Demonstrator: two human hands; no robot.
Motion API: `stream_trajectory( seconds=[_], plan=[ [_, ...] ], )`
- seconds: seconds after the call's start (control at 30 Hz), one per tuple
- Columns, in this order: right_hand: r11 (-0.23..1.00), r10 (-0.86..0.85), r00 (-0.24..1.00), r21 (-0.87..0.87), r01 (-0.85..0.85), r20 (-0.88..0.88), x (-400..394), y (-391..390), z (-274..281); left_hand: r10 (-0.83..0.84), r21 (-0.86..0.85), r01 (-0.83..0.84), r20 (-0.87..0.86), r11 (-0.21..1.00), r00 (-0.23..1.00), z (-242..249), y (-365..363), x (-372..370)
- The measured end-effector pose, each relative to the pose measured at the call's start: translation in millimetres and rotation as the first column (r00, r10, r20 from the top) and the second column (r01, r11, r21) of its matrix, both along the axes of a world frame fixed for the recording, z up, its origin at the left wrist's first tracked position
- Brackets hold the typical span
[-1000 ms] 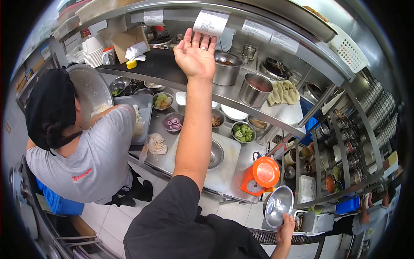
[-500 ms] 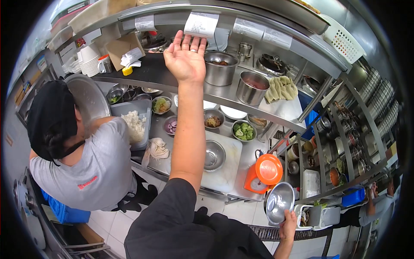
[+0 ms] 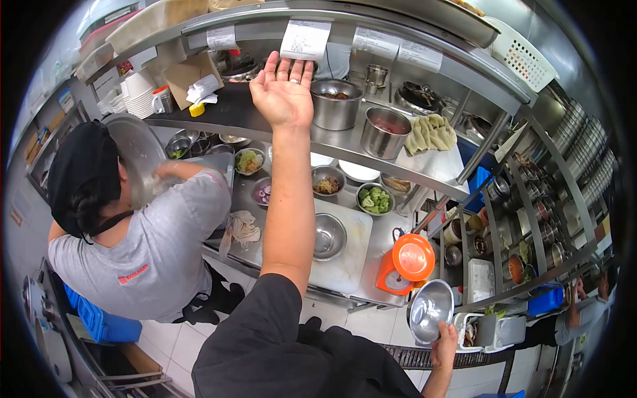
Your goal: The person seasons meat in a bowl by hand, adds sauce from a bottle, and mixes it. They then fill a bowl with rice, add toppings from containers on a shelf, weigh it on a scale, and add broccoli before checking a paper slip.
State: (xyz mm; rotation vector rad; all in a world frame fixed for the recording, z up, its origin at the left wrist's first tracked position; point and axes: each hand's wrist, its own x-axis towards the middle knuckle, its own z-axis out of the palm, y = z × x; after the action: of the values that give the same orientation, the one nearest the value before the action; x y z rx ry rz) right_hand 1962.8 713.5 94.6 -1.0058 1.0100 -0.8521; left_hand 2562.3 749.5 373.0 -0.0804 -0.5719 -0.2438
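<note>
My left hand (image 3: 285, 93) is raised on a stretched arm, palm toward me, with its fingers extended. Its fingertips are right at the lower edge of a printed paper ticket (image 3: 305, 40) hanging from the shelf rail. Low on the right, my right hand (image 3: 444, 345) grips the rim of a metal mixing bowl (image 3: 431, 310), which is tilted and has nothing in it. Beside that bowl stands an orange kitchen scale (image 3: 411, 257). Another metal bowl (image 3: 329, 236) rests on the white cutting board (image 3: 348, 265), partly behind my left forearm.
A co-worker (image 3: 152, 239) in a grey shirt leans over a large metal bowl (image 3: 136, 149) on the left. Steel pots (image 3: 337, 113) and a folded cloth (image 3: 430, 134) sit on the shelf. Broccoli (image 3: 375, 199) fills a small bowl below. A metal rack (image 3: 531, 219) stands right.
The co-worker's arm has moved up into the large metal bowl, now covering the rice tub. My left hand stays by the ticket and my right hand keeps the mixing bowl; the view has shifted slightly.
</note>
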Motion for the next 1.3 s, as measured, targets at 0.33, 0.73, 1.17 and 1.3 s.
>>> stream_trajectory(
  seconds=[0.33, 0.73, 1.17, 1.3],
  plan=[
    [0.999, -0.015, 1.0, 0.036, 0.015, 0.005, 11, -1, 6, 0.008, 0.005, -0.008, -0.004, 1.0, 1.0, -1, 2, 1],
    [0.999, -0.023, 0.993, -0.031, 0.02, -0.112, -15, -8, -18, -0.048, 0.12, 0.018, 0.253, 0.993, 0.966, -37, 12, -43],
    [0.93, -0.36, 0.927, 0.033, 0.365, -0.107, -274, 22, -53, -0.997, 0.996, -0.066, 0.069, 0.067, 0.033, -270, -96, -569],
    [0.881, -0.465, 0.877, 0.041, 0.472, -0.12, -397, 34, -71, -0.947, 0.968, -0.113, -0.242, -0.222, -0.211, -322, -111, -729]
  ],
)
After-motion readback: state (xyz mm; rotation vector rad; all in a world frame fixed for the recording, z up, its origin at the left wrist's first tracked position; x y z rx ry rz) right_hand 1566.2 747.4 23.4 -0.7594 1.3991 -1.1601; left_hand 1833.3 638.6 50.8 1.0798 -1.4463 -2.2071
